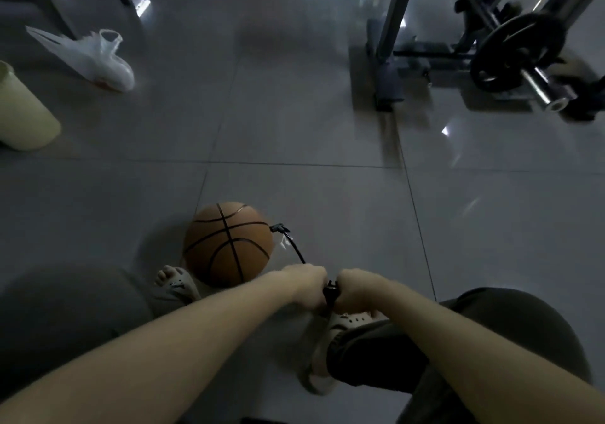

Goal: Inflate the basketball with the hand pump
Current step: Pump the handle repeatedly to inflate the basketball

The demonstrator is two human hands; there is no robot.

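Both hands on pump handle, lower centre of frame.
My left hand (307,284) and right hand (355,287) clamp the pump handle (329,289); hose (294,247) meets basketball (228,243) at its right side.

Head view, forward-down, seemingly near dim floor (294,129).

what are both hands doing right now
Left hand: closed, gripping the pump handle.
Right hand: closed, gripping the same handle.
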